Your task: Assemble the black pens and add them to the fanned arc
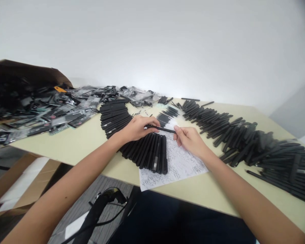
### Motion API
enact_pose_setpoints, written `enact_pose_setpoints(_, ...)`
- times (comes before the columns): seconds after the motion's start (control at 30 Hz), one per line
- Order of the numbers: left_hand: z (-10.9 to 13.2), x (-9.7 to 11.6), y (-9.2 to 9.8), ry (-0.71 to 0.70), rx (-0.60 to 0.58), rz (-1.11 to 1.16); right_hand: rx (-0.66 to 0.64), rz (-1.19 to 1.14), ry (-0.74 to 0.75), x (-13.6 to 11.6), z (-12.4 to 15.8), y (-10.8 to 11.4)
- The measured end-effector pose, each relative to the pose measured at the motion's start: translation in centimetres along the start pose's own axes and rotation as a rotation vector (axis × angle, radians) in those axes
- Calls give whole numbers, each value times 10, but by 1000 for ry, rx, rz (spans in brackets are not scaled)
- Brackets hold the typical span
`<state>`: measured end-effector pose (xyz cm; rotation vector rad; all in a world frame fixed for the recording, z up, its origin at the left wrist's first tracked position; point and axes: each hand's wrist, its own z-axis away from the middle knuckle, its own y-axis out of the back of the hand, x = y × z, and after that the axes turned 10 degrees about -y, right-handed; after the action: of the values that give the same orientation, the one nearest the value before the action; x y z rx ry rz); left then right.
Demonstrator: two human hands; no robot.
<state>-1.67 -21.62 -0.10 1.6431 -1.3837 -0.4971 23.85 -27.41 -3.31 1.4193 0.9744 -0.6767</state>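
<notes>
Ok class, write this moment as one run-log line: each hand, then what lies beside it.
left hand: holds slim black pen | right hand: fingertips at pen's end | beside: fanned black pens, white printed paper sheet

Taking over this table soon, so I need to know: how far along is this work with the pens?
Done-looking: loose black pens lie in fanned rows across the table. In hand: the left hand and right hand hold one pen over a printed sheet. Left: plastic-wrapped packets heaped by a cardboard box.
</notes>
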Motion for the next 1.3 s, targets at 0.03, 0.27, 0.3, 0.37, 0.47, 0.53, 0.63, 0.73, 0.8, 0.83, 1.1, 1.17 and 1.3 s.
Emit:
enact_pose_setpoints(0.03, 0, 0, 0, -2, -1, -4, 2, -10, 1, 0, 0, 0)
enact_pose_setpoints(0.27, 0, -1, 2, 11, 6, -16, 47, -100, 96, 2, -2, -1)
enact_pose_setpoints(0.3, 0, -1, 1, 11, 2, -12, 48, -76, 92, 2, -2, -1)
enact_pose_setpoints(0.37, 0, 0, 1, 10, -11, -4, 46, -17, 71, 1, -1, -1)
enact_pose_setpoints(0.47, 0, 1, 1, 0, -27, 8, 21, 17, 19, -1, 1, -2)
enact_pose_setpoints(0.53, 0, 2, 2, -7, -32, 12, 15, 5, -12, -1, 1, -2)
enact_pose_setpoints(0.63, 1, 1, 2, -4, -40, -3, 40, -18, 3, -1, 1, -3)
enact_pose_setpoints(0.73, 1, 0, 2, 5, -42, -41, 38, -70, 74, -1, 0, -4)
enact_pose_setpoints(0.8, 1, 0, 2, 8, -46, -52, 31, -75, 101, -1, 0, -4)
enact_pose_setpoints(0.83, 1, 1, 2, 8, -49, -49, 32, -55, 103, -1, 0, -4)
enact_pose_setpoints(1.1, 0, 2, 2, -5, -54, -105, 90, 38, 41, -6, 1, -3)
enact_pose_setpoints(1.17, 1, 1, 1, -2, -61, -133, 127, 58, 55, -6, 1, -3)
enact_pose_setpoints(1.3, 2, -1, 1, -4, -56, -183, 175, 62, 83, -3, 0, -1)
